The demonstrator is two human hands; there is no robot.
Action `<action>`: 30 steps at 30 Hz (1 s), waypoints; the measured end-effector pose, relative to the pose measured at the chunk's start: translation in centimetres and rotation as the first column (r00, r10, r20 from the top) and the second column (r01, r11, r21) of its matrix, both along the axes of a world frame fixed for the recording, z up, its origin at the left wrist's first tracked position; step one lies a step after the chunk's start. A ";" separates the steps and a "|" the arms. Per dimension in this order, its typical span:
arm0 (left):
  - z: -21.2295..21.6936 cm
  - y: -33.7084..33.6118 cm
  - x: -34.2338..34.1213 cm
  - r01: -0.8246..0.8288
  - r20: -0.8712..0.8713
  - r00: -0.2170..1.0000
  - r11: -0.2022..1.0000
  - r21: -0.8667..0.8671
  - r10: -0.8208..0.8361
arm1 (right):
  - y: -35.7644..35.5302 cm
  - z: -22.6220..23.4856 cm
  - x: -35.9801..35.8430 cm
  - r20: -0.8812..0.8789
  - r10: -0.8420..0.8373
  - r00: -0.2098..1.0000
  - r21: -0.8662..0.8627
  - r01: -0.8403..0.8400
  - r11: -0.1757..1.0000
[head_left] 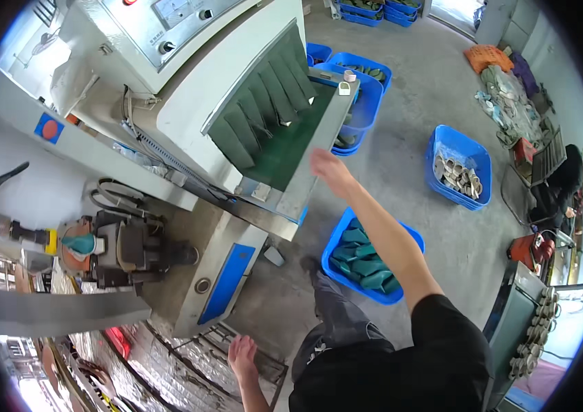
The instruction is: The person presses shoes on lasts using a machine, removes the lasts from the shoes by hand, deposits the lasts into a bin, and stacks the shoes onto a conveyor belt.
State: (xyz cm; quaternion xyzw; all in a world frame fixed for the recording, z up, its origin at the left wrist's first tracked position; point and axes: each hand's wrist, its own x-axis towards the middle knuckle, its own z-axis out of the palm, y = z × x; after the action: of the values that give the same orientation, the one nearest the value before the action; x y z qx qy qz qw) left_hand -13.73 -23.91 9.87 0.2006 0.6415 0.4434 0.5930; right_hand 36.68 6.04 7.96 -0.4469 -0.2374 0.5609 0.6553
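Right hand (328, 167) at conveyor belt (284, 147) edge

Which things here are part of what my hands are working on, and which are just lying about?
In hand:
right hand at the green conveyor belt
left hand, open by the foil-wrapped surface
blue crate of teal pieces under the right arm

Lying about:
blue crate of pale pieces
pile of cloth
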 end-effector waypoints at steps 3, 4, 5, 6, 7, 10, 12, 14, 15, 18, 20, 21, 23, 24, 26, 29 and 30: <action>-0.5 3.0 -1.8 -0.067 -0.048 0.997 0.997 -0.026 0.065 | 15.3 -0.7 -0.2 0.119 -0.026 0.993 0.031 0.023 0.999; 0.6 4.6 -2.1 -0.031 -0.173 0.984 0.999 0.013 0.033 | 20.4 -2.5 1.0 0.203 -0.011 0.979 0.000 0.011 1.000; 1.8 6.8 -1.6 -0.001 -0.293 0.956 0.998 0.057 0.018 | 25.2 -3.6 2.1 0.206 -0.015 0.978 0.004 0.014 1.000; 3.7 9.5 -1.4 0.027 -0.237 0.971 0.984 0.175 0.016 | 29.3 -4.5 3.4 0.315 0.081 0.946 -0.051 -0.068 0.996; 5.7 12.2 -1.8 0.103 -0.370 0.929 0.970 0.218 -0.015 | 32.6 -5.4 3.4 0.403 0.191 0.895 -0.121 -0.155 0.980; 17.7 21.1 2.1 -0.159 -0.713 0.658 0.970 0.183 0.243 | 38.0 -6.8 4.1 0.807 0.011 0.591 -0.297 0.389 0.872; 19.5 24.5 -4.0 0.315 -0.929 0.192 0.876 0.365 0.317 | 38.2 -8.0 4.0 0.940 0.056 0.336 -0.263 0.611 0.746; 22.8 29.5 -4.9 0.058 -0.754 0.339 0.787 0.614 0.563 | 36.4 -6.0 3.0 0.877 0.184 0.444 -0.428 0.546 0.721; 23.2 33.2 -6.7 0.040 -0.722 0.379 0.770 0.637 0.579 | 35.9 -9.5 7.1 0.913 0.141 0.383 -0.360 0.595 0.719; 22.1 41.9 -13.5 0.014 -0.685 0.446 0.760 0.649 0.577 | 34.5 -14.2 11.3 0.898 -0.014 0.439 -0.300 0.638 0.709; 21.4 44.2 -16.5 0.218 -0.893 0.246 0.876 0.430 0.377 | 30.7 -14.0 10.0 0.546 -0.176 0.819 -0.441 0.460 0.771; 20.8 46.2 -17.1 0.288 -0.938 0.180 0.896 0.339 0.297 | 27.6 -12.9 10.9 0.314 -0.248 0.917 -0.462 0.375 0.803; 20.0 49.3 -17.0 -0.159 -0.697 0.486 0.837 0.524 0.528 | 18.2 -8.6 10.3 -0.023 -0.297 0.955 -0.292 0.278 0.915; 21.3 47.5 -18.3 -0.196 -0.690 0.455 0.819 0.539 0.563 | 15.2 -2.5 6.5 -0.058 -0.263 0.963 -0.347 0.227 0.910; 21.4 46.2 -19.8 -0.187 -0.768 0.267 0.813 0.551 0.582 | 6.3 -0.9 4.7 -0.083 -0.107 0.991 -0.219 0.086 0.972; 22.3 44.3 -18.3 -0.284 -0.499 0.572 0.728 0.624 0.651 | -4.3 2.8 -1.1 -0.321 -0.227 0.919 -0.351 0.107 0.930; 21.6 45.1 -16.8 -0.256 -0.514 0.561 0.726 0.638 0.649 | -6.2 6.9 -3.6 -0.188 -0.112 0.976 -0.425 0.022 0.905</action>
State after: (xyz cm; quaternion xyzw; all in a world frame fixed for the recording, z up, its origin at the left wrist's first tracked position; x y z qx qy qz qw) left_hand -30.49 21.23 31.47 0.3203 0.7111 0.6202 0.0848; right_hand 33.05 -0.15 14.86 -0.5245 -0.0257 0.6194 0.5836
